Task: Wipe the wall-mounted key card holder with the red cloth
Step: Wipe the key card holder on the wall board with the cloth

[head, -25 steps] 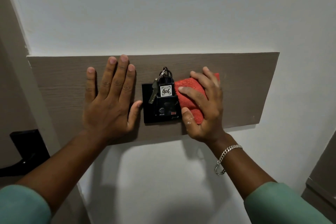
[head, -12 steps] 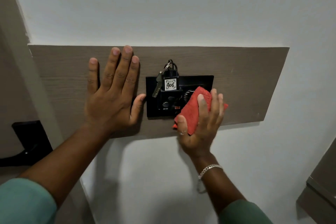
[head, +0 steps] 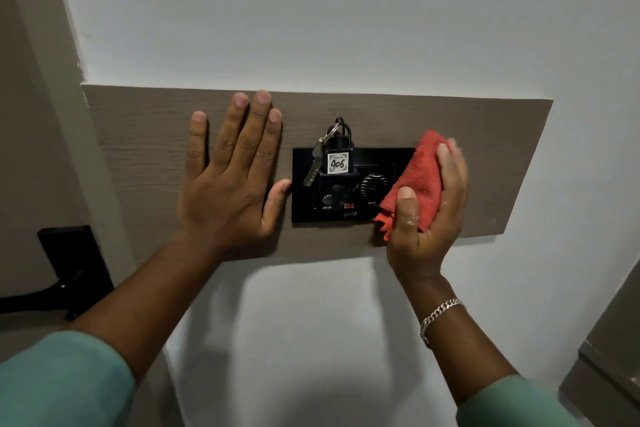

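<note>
The black key card holder [head: 372,158] is fixed to a brown wooden wall panel [head: 145,146]. A black key tag labelled 406 [head: 338,160] with a metal key [head: 312,168] stands in its slot. My right hand [head: 431,218] grips the bunched red cloth [head: 417,180] against the holder's right edge, covering that end. My left hand [head: 232,180] lies flat on the panel with fingers spread, its thumb touching the holder's left edge.
A black door handle plate and lever [head: 69,270] sit on the door at the left. A grey-brown cabinet edge [head: 613,350] shows at the lower right. White wall [head: 311,10] surrounds the panel.
My right hand has carried the cloth from the holder's lower middle to its right edge, uncovering the round knob. The left hand stays flat in place.
</note>
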{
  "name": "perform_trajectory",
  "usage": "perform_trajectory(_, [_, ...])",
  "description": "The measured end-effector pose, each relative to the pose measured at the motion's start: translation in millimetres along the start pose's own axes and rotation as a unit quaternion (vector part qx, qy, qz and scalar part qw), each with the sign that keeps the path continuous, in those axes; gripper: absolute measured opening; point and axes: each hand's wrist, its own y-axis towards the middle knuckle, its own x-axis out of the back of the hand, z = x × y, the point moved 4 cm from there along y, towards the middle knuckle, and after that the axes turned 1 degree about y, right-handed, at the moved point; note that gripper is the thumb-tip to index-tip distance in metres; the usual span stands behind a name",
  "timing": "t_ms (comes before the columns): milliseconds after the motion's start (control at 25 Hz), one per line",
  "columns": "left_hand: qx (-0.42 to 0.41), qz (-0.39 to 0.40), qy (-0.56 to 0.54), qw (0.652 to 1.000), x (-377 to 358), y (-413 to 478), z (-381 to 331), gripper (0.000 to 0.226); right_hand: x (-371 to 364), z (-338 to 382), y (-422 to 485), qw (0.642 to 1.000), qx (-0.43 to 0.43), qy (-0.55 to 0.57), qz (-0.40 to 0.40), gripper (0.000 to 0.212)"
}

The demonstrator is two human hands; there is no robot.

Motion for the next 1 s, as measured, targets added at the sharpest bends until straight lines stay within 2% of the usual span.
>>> perform_trajectory(80, [0.001,0.000,-0.003,1.000,0,0,1,0.077,-20,25,2,0.992,0.100,0.013,0.071,0.052])
perform_trajectory(160, [0.002,-0.006,-0.005,1.000,1,1,3,0.076,-44,45,-12,0.972,0.175,-0.046,0.152,0.053])
perform_trajectory(280, [0.003,-0.008,-0.011,1.000,0,-1,2,0.077,-46,36,-26,0.947,0.227,-0.133,0.182,0.051])
perform_trajectory(360, [0.007,-0.007,-0.009,1.000,-1,-1,2,0.077,-38,27,-23,0.954,0.208,-0.133,0.168,0.053])
perform_trajectory(480, [0.003,-0.005,-0.005,1.000,-1,-1,3,0.076,-45,30,-20,0.979,0.122,-0.100,0.130,0.057])
perform_trajectory(520, [0.003,-0.005,-0.006,1.000,-1,0,3,0.076,-48,33,-23,0.978,0.123,-0.102,0.136,0.058])
perform_trajectory(640, [0.004,-0.005,-0.014,1.000,0,-1,1,0.075,-36,24,-28,0.943,0.226,-0.141,0.198,0.059])
perform_trajectory(680, [0.007,-0.003,-0.011,1.000,-1,-2,2,0.076,-29,18,-24,0.937,0.236,-0.149,0.208,0.059])
perform_trajectory(840, [0.006,-0.005,-0.011,1.000,0,0,2,0.076,-33,20,-11,0.975,0.109,-0.120,0.152,0.060])
perform_trajectory(920, [0.007,-0.007,-0.019,1.000,-1,-2,3,0.077,-40,27,-31,0.967,0.125,-0.138,0.176,0.064])
perform_trajectory(1000, [0.004,-0.010,-0.018,1.000,-1,-3,2,0.077,-27,19,-43,0.946,0.188,-0.160,0.211,0.062])
